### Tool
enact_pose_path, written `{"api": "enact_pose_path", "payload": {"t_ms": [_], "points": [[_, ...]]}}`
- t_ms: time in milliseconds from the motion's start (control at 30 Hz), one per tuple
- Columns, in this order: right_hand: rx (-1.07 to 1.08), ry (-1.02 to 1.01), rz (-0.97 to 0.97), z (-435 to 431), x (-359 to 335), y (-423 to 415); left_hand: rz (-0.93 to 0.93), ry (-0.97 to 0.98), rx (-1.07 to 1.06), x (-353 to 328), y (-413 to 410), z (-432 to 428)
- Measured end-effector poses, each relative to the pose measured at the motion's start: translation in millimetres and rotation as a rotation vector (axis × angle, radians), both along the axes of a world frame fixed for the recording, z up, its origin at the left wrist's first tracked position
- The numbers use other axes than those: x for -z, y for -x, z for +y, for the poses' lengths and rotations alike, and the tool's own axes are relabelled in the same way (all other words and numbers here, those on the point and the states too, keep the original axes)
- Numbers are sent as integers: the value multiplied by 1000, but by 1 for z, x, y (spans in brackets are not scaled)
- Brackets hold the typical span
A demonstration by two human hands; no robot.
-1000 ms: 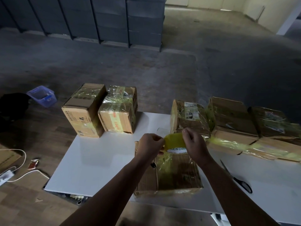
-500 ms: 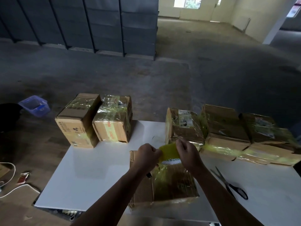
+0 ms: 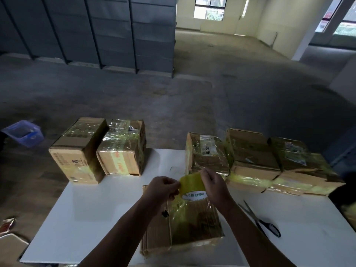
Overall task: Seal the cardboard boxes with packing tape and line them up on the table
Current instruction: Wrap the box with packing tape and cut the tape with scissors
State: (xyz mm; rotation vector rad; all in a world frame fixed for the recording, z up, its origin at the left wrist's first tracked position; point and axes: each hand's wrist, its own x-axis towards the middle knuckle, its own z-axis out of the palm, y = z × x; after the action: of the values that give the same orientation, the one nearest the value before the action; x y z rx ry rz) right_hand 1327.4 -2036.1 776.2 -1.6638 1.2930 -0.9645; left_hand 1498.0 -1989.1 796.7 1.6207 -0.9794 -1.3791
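**A:** Where to log the tape roll (image 3: 192, 184)?

**B:** Up off the white table (image 3: 86, 218), just over the far end of the near box (image 3: 194, 226). Gripped on the right by the right hand (image 3: 214, 186), fingers curled round the rim. Pinched at the left edge by the left hand (image 3: 161, 188), thumb against fingertips.

**A:** Any print?

**B:** "MADE IN CHINA" on the white core label.

**A:** And beneath?

**B:** Lying flat by the table's front edge, glossy yellowish tape across the top.

**A:** Elsewhere on the table?

**B:** At the far left corner, touching side by side: left corner box (image 3: 77, 151), right corner box (image 3: 123, 149). Along the far right, a touching row: first row box (image 3: 208, 157), middle row box (image 3: 252, 153), end row box (image 3: 300, 166). All taped. Just right of the near box, scissors (image 3: 260, 221), black handles, blades slightly apart.

**A:** Off the table?

**B:** On the floor at far left, a blue bin (image 3: 23, 132). Against the back, grey shelving (image 3: 96, 29).
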Motion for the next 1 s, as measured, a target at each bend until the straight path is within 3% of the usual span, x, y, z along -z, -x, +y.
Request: {"api": "enact_pose_path", "payload": {"t_ms": [233, 400, 500, 900, 1000], "points": [[-56, 6, 13, 5, 3, 1, -91, -59, 29, -1, 6, 4], [-119, 137, 106, 13, 4, -6, -523, 90, 60, 4, 13, 9], [-113, 155, 114, 14, 5, -9, -607, 133, 17, 8, 15, 11], [-24, 18, 25, 11, 2, -7, -100, 24, 86, 3, -10, 11], [-47, 13, 30, 10, 1, -9, -55, -16, 70, 5, -14, 10]]}}
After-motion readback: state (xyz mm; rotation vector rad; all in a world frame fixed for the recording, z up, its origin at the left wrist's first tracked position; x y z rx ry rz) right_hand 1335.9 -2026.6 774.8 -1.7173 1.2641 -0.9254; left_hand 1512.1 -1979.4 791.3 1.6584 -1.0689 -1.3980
